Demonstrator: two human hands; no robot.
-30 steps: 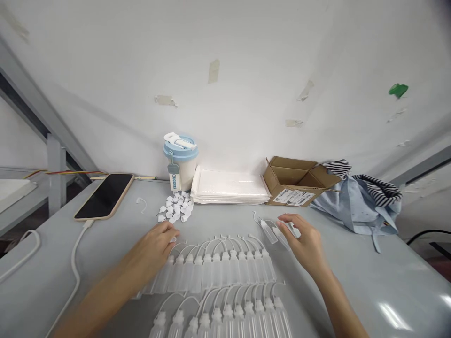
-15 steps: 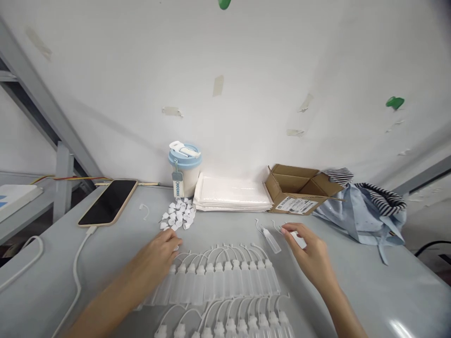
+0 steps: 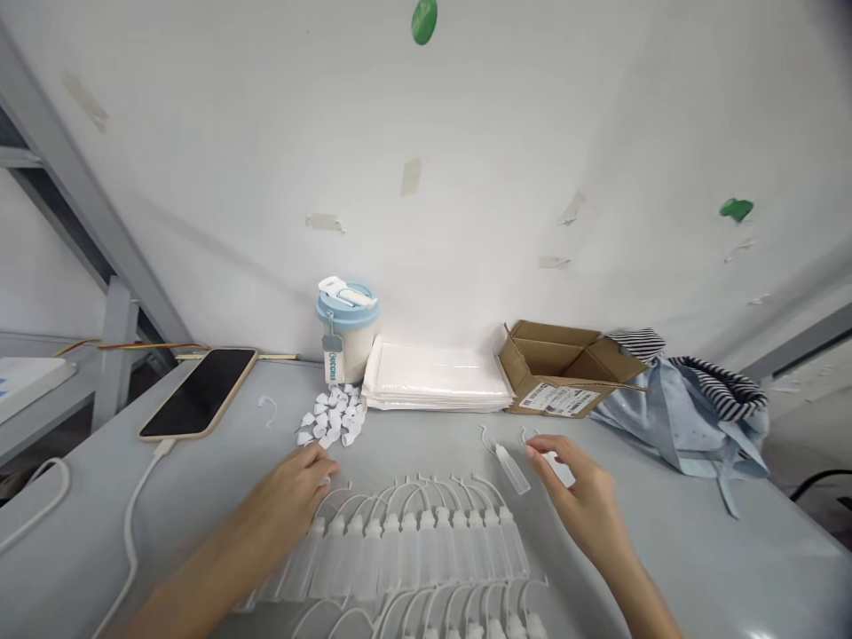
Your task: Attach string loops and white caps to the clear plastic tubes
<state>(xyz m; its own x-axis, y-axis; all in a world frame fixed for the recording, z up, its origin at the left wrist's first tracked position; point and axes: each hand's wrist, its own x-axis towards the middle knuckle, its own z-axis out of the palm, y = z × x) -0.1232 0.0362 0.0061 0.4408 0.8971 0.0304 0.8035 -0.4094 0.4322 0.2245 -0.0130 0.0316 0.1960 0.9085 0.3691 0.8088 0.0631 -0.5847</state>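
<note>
My left hand [image 3: 296,488] is closed above the left end of a row of small clear squeeze bottles [image 3: 426,555]. A bit of a white cap [image 3: 325,481] shows at its fingertips. Just beyond it lies a pile of white caps [image 3: 333,413]. On the right, my right hand [image 3: 579,484] pinches a small squeeze bottle [image 3: 559,468] near its top, with the fingers hiding part of it. One loose bottle [image 3: 512,469] with a thin curved tube lies just left of that hand. A second row of bottles [image 3: 496,628] is cut off by the lower edge.
Along the wall stand a blue-lidded cup [image 3: 352,351], a stack of white padded envelopes [image 3: 436,377] and an open cardboard box [image 3: 559,373]. A light blue cloth bag [image 3: 685,417] lies at right. At left rests a phone [image 3: 200,395] with a white cable [image 3: 131,532].
The view has tilted up slightly, so the things on the table sit lower. Both hands stay near the same places, the left by the row's end, the right on its bottle.
</note>
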